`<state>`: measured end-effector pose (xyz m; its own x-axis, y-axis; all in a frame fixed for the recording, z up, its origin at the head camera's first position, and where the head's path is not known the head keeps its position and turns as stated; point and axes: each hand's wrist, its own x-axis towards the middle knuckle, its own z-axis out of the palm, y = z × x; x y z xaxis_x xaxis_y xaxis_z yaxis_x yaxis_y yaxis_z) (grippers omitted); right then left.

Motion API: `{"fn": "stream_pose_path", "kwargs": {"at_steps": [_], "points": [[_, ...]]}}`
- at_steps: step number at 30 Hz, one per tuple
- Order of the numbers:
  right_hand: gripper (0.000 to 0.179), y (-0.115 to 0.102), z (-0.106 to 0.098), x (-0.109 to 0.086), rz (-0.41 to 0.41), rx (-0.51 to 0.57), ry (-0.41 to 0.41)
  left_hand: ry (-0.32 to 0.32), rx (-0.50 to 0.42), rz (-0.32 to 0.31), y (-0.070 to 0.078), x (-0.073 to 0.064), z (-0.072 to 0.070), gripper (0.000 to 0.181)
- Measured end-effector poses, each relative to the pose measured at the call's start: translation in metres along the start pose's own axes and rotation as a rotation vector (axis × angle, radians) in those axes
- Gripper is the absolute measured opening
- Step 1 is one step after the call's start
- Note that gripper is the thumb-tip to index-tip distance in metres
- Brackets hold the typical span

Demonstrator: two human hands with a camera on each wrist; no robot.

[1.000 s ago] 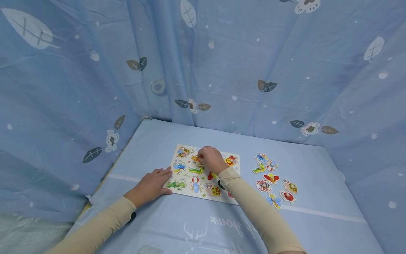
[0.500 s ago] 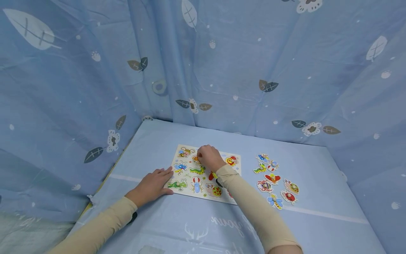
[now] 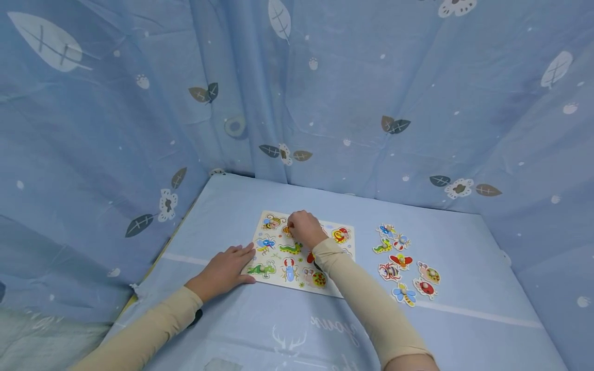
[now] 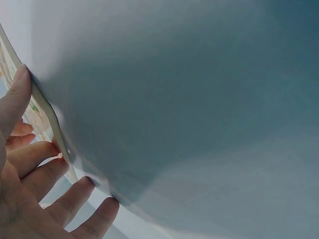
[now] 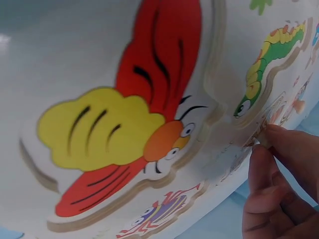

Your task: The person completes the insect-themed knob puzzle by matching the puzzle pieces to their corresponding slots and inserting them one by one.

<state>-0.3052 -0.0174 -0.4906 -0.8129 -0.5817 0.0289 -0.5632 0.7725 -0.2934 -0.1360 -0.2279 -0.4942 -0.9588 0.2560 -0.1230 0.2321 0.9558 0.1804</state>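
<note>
A cream insect puzzle board (image 3: 297, 286) lies on the table. My left hand (image 3: 225, 270) rests at its left edge, fingers extended; in the left wrist view the thumb (image 4: 19, 94) touches the board's rim. Over the board's upper middle, my right hand (image 3: 305, 226) pinches a small knob between thumb and forefinger, seen in the right wrist view. The knobbed puzzle piece (image 3: 287, 231) under it shows orange stripes and is mostly hidden by the hand. A bee piece (image 3: 273, 222) and a green insect piece (image 3: 261, 269) sit in the board's left corners.
Right of the board lie several loose knobbed pieces, among them a caterpillar (image 3: 383, 246), a spider (image 3: 389, 271), a ladybug (image 3: 425, 288) and a dragonfly (image 3: 404, 294). A blue patterned curtain (image 3: 334, 103) hangs behind the table (image 3: 464, 257).
Both hands keep nearly the same places on the board, and the right still pinches the knob. The whole head view has shifted slightly.
</note>
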Motion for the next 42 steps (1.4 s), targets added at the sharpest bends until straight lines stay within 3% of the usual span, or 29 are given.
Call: {"fn": "stream_pose_path", "kwargs": {"at_steps": [13,19,26,36,42], "points": [[0.015,-0.002,-0.004,-0.007,0.013,0.003,-0.032,0.003,-0.001,0.01,0.002,-0.002,-0.002,0.079],[0.015,0.007,-0.007,-0.019,-0.023,-0.015,-0.053,0.007,-0.008,0.011,0.005,-0.002,-0.002,0.079],[0.024,0.038,-0.017,-0.043,-0.023,0.011,-0.017,0.033,-0.005,0.009,0.002,-0.003,0.001,0.079],[0.024,0.093,-0.039,-0.09,0.126,0.037,-0.021,0.018,-0.005,0.001,0.004,-0.004,-0.002,0.08],[0.023,0.124,-0.051,-0.117,0.147,0.008,0.02,0.02,-0.006,0.016,0.005,-0.003,0.0,0.08]]}}
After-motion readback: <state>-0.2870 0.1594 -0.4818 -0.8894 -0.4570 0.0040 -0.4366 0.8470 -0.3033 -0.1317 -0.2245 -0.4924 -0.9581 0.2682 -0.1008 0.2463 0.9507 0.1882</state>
